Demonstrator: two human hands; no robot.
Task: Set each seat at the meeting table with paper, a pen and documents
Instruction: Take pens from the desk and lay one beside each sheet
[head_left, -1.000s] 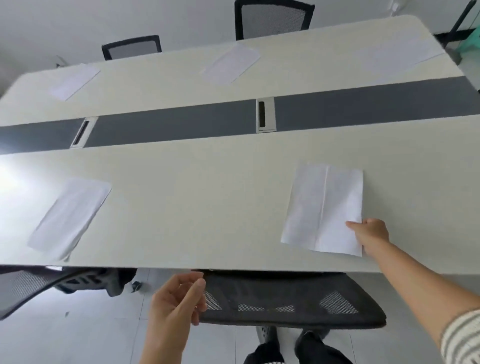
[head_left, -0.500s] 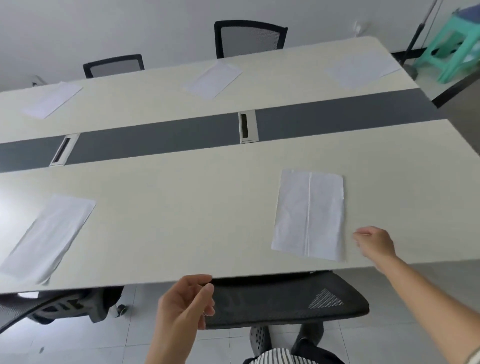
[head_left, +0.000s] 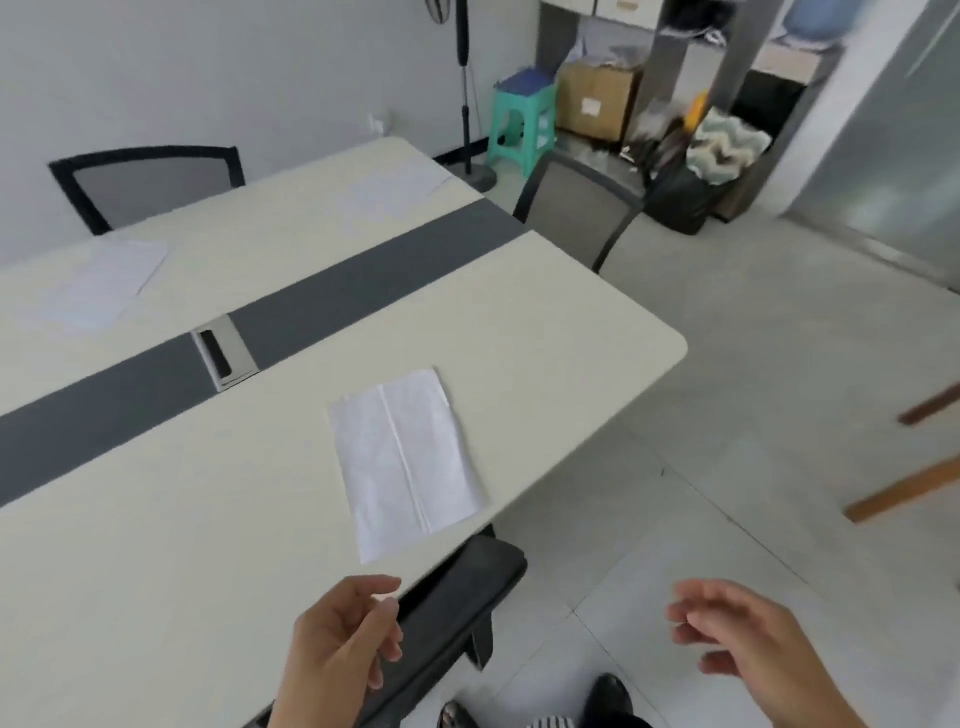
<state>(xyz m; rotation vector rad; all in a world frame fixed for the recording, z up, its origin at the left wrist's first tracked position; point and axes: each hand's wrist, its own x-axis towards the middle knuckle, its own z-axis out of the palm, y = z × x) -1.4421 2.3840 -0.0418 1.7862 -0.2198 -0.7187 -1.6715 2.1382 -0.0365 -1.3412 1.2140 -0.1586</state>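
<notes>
A white creased sheet of paper (head_left: 408, 460) lies flat near the front edge of the cream meeting table (head_left: 545, 312). Two more sheets rest on the far side, one at the left (head_left: 101, 283) and one nearer the far corner (head_left: 389, 192). My left hand (head_left: 343, 639) hovers over the table's front edge, fingers loosely curled, holding nothing. My right hand (head_left: 737, 634) hangs over the floor to the right of the table, fingers spread and empty. No pen is visible.
A dark grey strip with a cable hatch (head_left: 224, 353) runs along the table's middle. Black mesh chairs stand at the near edge (head_left: 467, 587), far side (head_left: 150, 182) and right end (head_left: 576, 213). A green stool (head_left: 522, 124), boxes and bags crowd the back right.
My right hand has let go of the near sheet and pulled back off the table. The view has swung to the right, now showing the table's end and the room beyond.
</notes>
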